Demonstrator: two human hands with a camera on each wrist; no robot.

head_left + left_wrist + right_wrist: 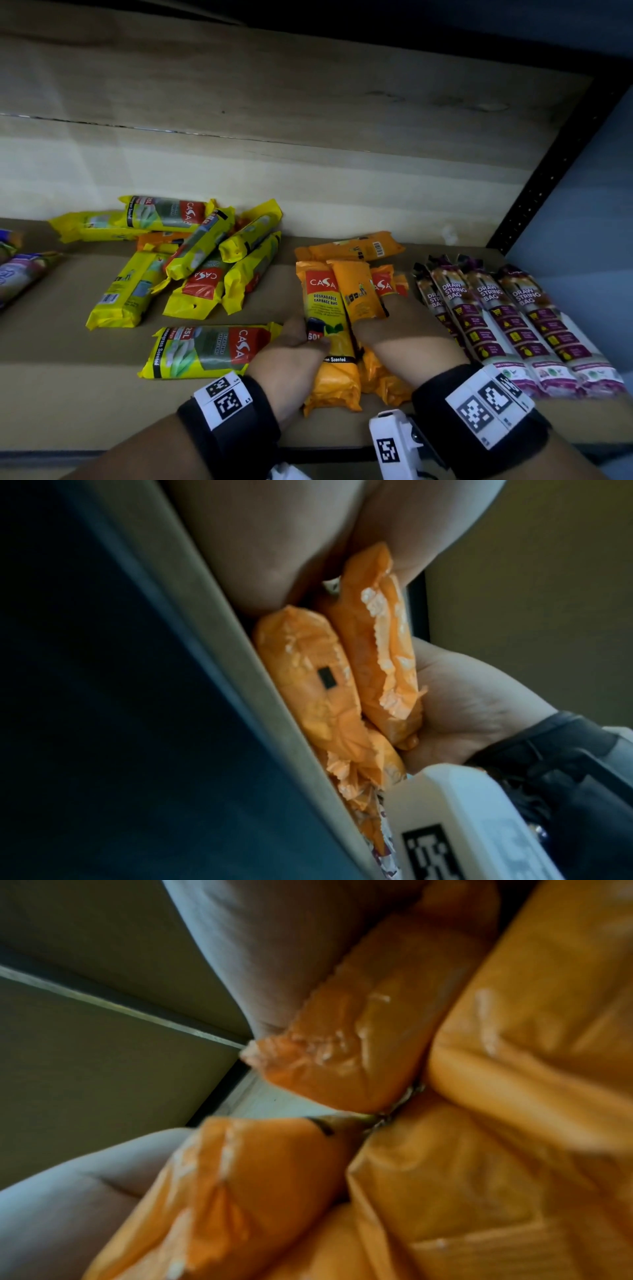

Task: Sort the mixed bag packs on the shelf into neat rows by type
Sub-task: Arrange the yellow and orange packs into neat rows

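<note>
Currently, by item:
Left hand (291,356): curled round the left edge of the orange packs (337,308), thumb laid over the front pack near its lower label.
Right hand (400,332): set over the right side of the same cluster, fingers wrapped onto a pack; exact finger positions hidden, probably a clamp and not a pinch.
Location of orange packs: centre-right of the shelf (68,394), front edge, between the yellow packs (191,260) and the drawstring packs (507,318); 1 orange pack lying crosswise behind the cluster.
Drawstring packs: 4 visible, side by side in a row at far right, just beside the right hand.
Yellow packs: loose heap at left-centre, overlapping at mixed angles; 1 more lying apart, flat near the left hand.
Purple packs (20,274): partly out of view at far left.
Risk 1, slip: glossy film and uneven squeeze from 2 sides likely to pop a middle pack upward or out of line.
Risk 2, fall: cluster ends close to the front edge; pulling toward the body could tip a pack off.
Risk 3, row damage: sideways push from the right wrist could skew the drawstring row.
Risk 4, mixed type: at least 1 orange pack seemingly buried in the yellow heap; easy to overlook.
</note>
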